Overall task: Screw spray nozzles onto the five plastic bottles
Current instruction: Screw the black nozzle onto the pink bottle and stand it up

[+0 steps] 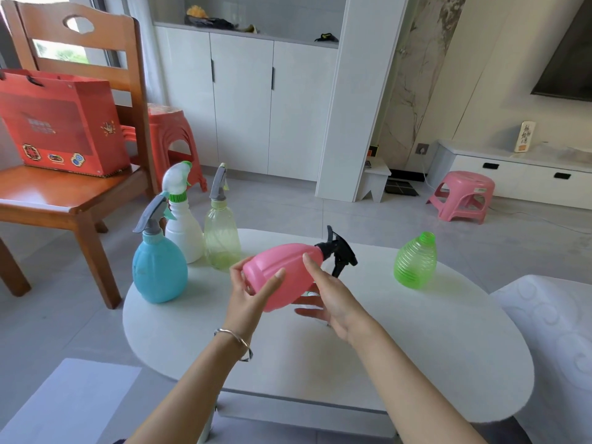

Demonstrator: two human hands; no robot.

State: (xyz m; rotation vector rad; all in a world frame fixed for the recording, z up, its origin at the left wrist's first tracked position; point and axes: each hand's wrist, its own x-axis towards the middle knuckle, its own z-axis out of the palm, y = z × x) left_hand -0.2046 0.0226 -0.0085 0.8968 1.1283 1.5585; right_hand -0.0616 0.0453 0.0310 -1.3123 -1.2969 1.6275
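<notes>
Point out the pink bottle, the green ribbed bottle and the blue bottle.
pink bottle [288,261], head view: middle of its tilted body.
green ribbed bottle [415,265], head view: middle of its ribbed body.
blue bottle [159,272], head view: middle of its rounded body.

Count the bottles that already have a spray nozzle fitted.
4: the blue bottle, white bottle and yellow bottle stand at the table's left; the left hand holds the pink bottle. The green bottle has none.
</notes>
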